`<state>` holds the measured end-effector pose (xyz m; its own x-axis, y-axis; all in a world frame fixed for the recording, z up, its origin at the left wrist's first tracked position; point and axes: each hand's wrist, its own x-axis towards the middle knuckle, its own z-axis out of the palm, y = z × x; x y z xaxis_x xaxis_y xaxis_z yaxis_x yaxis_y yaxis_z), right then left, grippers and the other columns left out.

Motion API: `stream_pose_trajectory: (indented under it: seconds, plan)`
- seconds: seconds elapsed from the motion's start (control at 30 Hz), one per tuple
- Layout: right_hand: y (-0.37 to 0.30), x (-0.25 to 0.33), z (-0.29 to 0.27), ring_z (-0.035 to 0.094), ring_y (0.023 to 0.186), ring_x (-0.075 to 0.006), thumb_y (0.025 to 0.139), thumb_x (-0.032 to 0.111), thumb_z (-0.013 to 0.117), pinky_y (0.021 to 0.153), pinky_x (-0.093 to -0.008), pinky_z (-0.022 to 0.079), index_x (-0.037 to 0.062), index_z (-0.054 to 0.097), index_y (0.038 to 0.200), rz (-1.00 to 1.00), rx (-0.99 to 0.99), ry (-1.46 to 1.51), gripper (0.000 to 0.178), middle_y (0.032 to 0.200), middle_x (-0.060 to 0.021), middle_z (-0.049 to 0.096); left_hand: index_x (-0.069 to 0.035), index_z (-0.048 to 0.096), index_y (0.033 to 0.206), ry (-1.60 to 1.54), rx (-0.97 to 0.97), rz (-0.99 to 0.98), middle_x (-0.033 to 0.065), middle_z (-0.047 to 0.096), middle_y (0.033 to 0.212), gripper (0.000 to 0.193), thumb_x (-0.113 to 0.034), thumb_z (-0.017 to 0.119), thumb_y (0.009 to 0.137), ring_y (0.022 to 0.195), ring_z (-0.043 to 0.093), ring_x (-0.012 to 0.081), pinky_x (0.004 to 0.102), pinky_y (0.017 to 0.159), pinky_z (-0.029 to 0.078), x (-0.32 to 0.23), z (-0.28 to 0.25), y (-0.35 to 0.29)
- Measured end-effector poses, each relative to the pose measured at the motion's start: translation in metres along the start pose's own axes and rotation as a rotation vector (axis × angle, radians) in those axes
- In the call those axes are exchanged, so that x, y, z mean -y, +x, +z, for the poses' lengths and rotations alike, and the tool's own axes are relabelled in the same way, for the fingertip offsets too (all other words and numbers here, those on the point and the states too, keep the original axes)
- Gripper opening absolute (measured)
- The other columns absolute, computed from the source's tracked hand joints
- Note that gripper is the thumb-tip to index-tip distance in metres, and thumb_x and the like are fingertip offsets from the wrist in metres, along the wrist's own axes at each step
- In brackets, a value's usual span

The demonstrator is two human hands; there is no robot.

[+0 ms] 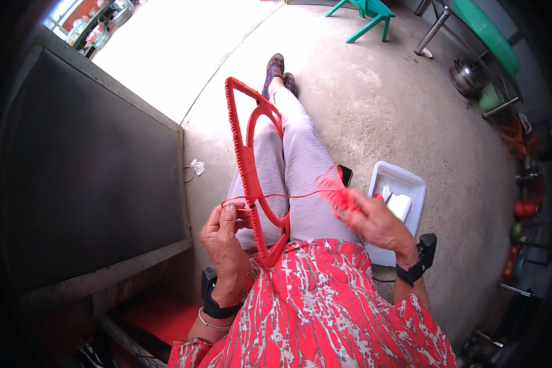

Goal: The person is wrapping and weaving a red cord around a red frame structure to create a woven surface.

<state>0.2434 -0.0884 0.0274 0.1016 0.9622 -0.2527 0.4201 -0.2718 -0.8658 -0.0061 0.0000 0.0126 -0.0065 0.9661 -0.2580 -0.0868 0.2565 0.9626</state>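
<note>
A red frame (241, 161) with an inner ring leans upright across my lap, its long edge wrapped closely in red cord. At the left side of that edge, my left hand (225, 236) pinches the red cord (276, 197) between thumb and fingers. The cord runs from there across the frame to a loose red bundle (332, 189). My right hand (380, 226) is closed round this bundle above my right thigh, apart from the frame. Motion blurs the bundle and the fingertips.
To my right on the floor sits a white tray (419, 190) holding white items. A dark phone (345, 176) lies by my right thigh. A dark panelled cabinet (98, 172) stands close on my left. Farther off are a green stool (368, 24) and a metal pot (467, 78).
</note>
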Motion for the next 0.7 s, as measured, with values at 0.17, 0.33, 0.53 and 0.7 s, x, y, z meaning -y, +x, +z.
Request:
stream_pose_trajectory:
  seconds: [0.17,0.33,0.53,0.7]
  plan:
    - [0.024,0.008,0.049,0.061,0.063,-0.0351,0.088,0.024,0.054,0.059,-0.0453,0.044,0.0093,0.060,0.102,-0.193,0.411,-0.109,0.021,0.065,-0.0187,0.058,0.002,0.065,0.090,0.020,0.047,0.040,0.0044,0.064,0.080,0.024,-0.020,0.056,0.093,0.072,0.057,0.0089,0.0237,0.068,0.046,-0.002,-0.007,-0.002]
    - [0.048,0.019,0.093,0.060,0.065,-0.0387,0.084,0.022,0.059,0.058,-0.0461,0.045,0.0034,0.057,0.090,-0.391,0.304,-0.232,0.020,0.066,-0.0200,0.058,0.003,0.066,0.086,0.072,0.109,0.019,0.0024,0.064,0.083,0.021,-0.017,0.060,0.089,0.075,0.051,0.0063,0.0224,0.072,0.042,-0.010,-0.005,-0.011]
    - [0.053,0.021,0.101,0.060,0.064,-0.0399,0.083,0.017,0.060,0.057,-0.0464,0.046,0.0010,0.054,0.091,-0.410,0.200,-0.198,0.018,0.066,-0.0219,0.057,0.003,0.063,0.083,0.120,0.348,-0.098,0.0020,0.063,0.089,0.014,-0.008,0.055,0.088,0.078,0.053,0.0050,0.0213,0.071,0.043,-0.002,-0.022,-0.004]
    - [0.053,0.024,0.101,0.060,0.061,-0.0405,0.083,0.019,0.062,0.055,-0.0472,0.047,0.0023,0.054,0.089,-0.438,0.130,-0.102,0.020,0.064,-0.0204,0.058,0.001,0.061,0.078,0.133,0.405,-0.204,-0.0008,0.061,0.077,0.016,-0.011,0.056,0.088,0.069,0.049,0.0033,0.0206,0.062,0.040,-0.002,-0.021,0.000]
